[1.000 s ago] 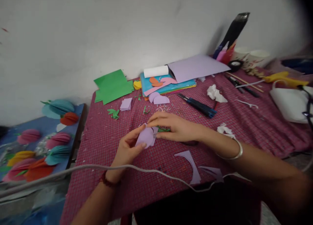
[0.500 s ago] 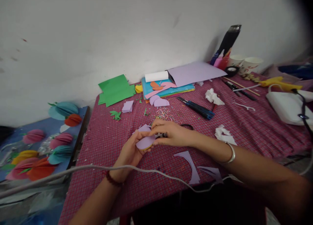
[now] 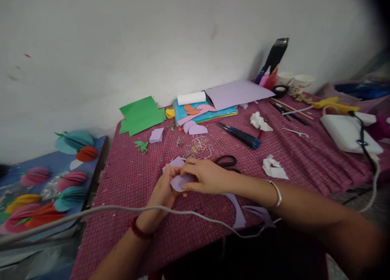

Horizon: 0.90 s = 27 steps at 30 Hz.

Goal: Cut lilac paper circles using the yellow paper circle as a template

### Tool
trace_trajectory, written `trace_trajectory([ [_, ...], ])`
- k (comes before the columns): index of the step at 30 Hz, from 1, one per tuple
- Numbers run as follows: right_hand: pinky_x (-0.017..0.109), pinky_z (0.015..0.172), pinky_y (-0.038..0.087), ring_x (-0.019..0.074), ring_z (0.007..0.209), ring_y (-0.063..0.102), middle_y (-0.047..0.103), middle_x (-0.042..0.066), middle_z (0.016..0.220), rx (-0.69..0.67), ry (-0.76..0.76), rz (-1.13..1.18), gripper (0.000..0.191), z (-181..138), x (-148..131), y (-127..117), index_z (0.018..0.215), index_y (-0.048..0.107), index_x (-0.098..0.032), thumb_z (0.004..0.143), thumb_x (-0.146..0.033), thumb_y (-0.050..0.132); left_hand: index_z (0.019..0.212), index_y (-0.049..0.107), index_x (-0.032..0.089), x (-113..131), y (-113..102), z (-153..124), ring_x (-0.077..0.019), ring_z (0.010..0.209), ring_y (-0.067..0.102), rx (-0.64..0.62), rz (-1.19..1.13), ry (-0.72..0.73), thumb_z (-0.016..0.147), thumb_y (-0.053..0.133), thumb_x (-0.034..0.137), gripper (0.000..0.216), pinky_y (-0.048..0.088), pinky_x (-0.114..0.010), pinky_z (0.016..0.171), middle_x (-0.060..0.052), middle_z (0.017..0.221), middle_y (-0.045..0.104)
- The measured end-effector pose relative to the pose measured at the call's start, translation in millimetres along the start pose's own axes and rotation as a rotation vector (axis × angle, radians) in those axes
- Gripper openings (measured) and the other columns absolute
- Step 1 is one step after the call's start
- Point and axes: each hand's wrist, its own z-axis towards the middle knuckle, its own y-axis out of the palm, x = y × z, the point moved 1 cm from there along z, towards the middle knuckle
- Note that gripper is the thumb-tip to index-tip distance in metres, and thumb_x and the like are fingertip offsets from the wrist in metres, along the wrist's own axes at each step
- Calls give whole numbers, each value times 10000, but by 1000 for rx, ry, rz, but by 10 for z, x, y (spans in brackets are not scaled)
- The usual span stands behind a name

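Observation:
My left hand [image 3: 163, 190] grips a rounded lilac paper cutout [image 3: 179, 183] by its left side, fingers closed around it. From the right, my right hand [image 3: 202, 176] pinches the same cutout, its fingertips partly covering the paper. A thin yellow edge shows under the cutout. Just beyond both hands lies another lilac paper piece [image 3: 176, 162] on the checked tablecloth. Black-handled scissors [image 3: 225, 161] rest behind my right wrist, their blades hidden by the hand. Lilac offcuts [image 3: 236, 211] lie below my right forearm.
A pale cable [image 3: 195, 218] crosses in front of my forearms. Utility knives [image 3: 242, 137], crumpled tissue [image 3: 274, 167] and a yellow glue gun [image 3: 333, 104] lie to the right. Green paper [image 3: 141, 114] is at the back left. Paper fruit shapes [image 3: 71, 180] sit on a blue board.
My right hand has shifted left and closed over the lilac cutout, covering more of it. More of the scissors' handle now shows. The view has turned slightly.

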Motion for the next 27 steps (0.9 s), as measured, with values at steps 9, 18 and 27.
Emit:
trace_trajectory([
  [9, 228, 600, 416, 109, 660, 528, 555, -9, 747, 62, 118, 750, 266, 49, 148, 110, 1083, 538, -138, 915, -342, 507, 1179, 491, 214, 44, -24, -12, -170, 685, 669, -46, 14, 272, 830, 585, 517, 471, 558, -301, 599, -52, 874, 685],
  [18, 270, 676, 460, 115, 702, 563, 578, 8, 781, 30, 77, 913, 265, 55, 172, 151, 1055, 523, -121, 919, -348, 503, 1124, 536, 184, 67, 7, -20, -160, 620, 646, -7, 150, 250, 864, 570, 365, 318, 518, -276, 541, -34, 763, 668],
  [27, 198, 529, 462, 74, 526, 546, 572, -24, 669, 66, 382, 980, 130, 103, 241, 156, 829, 515, -144, 919, -158, 422, 979, 642, 201, 89, -9, -48, -42, 391, 341, 206, 242, 317, 773, 698, 344, 256, 271, -158, 381, 81, 492, 437],
])
